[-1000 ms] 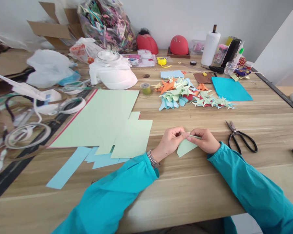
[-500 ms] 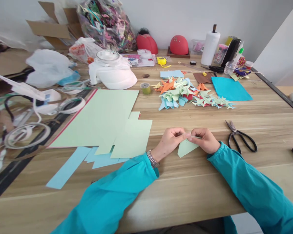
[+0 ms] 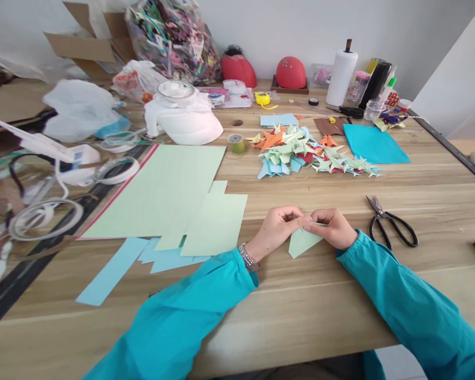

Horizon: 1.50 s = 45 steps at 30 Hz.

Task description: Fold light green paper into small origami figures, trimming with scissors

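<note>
My left hand [image 3: 276, 231] and my right hand [image 3: 332, 228] meet over the wooden table [image 3: 309, 301], both pinching the top of a small folded pale green paper [image 3: 301, 241]. Its pointed lower end rests towards me on the wood. Both arms are in teal sleeves, and a metal watch sits on my left wrist. To the left lie large pale green sheets [image 3: 170, 195] over light blue strips [image 3: 114, 269].
Black scissors [image 3: 391, 227] lie right of my hands. A heap of folded paper cranes [image 3: 304, 153] and a teal sheet [image 3: 374, 143] sit further back. Tape rolls [image 3: 43, 216], a white lidded pot [image 3: 182, 113], a paper towel roll [image 3: 340, 76] and bags crowd the far side.
</note>
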Each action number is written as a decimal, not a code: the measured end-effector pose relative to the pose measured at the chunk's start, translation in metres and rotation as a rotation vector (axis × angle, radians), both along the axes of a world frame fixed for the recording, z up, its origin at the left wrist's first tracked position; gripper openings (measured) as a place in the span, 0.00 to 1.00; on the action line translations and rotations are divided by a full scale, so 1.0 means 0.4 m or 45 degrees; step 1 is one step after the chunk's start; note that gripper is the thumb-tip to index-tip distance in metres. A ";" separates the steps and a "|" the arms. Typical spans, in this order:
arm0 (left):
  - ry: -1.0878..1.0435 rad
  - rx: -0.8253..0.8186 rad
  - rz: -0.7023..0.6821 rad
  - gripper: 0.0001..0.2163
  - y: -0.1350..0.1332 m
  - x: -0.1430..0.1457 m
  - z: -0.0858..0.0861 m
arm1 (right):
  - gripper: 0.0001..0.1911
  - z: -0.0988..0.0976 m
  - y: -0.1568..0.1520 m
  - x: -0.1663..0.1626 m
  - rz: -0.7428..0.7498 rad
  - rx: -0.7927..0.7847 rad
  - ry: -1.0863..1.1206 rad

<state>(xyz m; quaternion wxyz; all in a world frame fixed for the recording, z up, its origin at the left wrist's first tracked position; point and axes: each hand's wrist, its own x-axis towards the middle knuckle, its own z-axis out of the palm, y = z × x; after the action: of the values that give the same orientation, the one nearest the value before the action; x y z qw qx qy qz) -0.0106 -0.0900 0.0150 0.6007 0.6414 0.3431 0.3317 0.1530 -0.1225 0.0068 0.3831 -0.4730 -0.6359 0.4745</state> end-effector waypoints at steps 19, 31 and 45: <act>0.091 0.054 0.007 0.16 -0.004 0.002 0.001 | 0.16 -0.008 -0.004 -0.008 -0.005 0.068 -0.120; 0.048 -0.028 -0.008 0.17 0.002 0.004 -0.005 | 0.14 0.000 -0.004 -0.009 0.050 0.080 -0.081; 0.027 -0.049 -0.014 0.20 0.001 0.005 -0.004 | 0.14 -0.001 -0.002 -0.009 0.085 0.113 -0.041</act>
<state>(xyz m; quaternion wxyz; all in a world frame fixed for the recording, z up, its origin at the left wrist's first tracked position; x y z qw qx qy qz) -0.0086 -0.0895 0.0135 0.6110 0.6350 0.3524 0.3150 0.1493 -0.1235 0.0064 0.3773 -0.4415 -0.6780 0.4506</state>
